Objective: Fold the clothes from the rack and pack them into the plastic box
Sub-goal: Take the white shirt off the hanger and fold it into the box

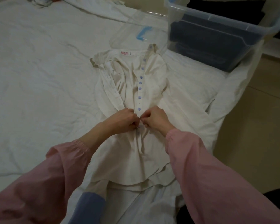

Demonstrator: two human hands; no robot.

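A cream button-up shirt [152, 81] with a row of pale purple buttons lies front up on the white bed, collar pointing away from me. My left hand [123, 120] and my right hand [155, 118] meet at the placket low on the shirt. Both pinch the fabric edges at a button there, fingers curled. The clear plastic box [271, 26] stands at the far right corner of the bed, with dark folded clothes [208, 39] inside it.
The bed sheet [39, 70] spreads wide to the left. The box's clear lid with a blue clip [142, 33] lies flat behind the shirt. Crumpled white cloth [39, 2] sits at the far edge. The bed ends at the right, over a beige floor [257, 126].
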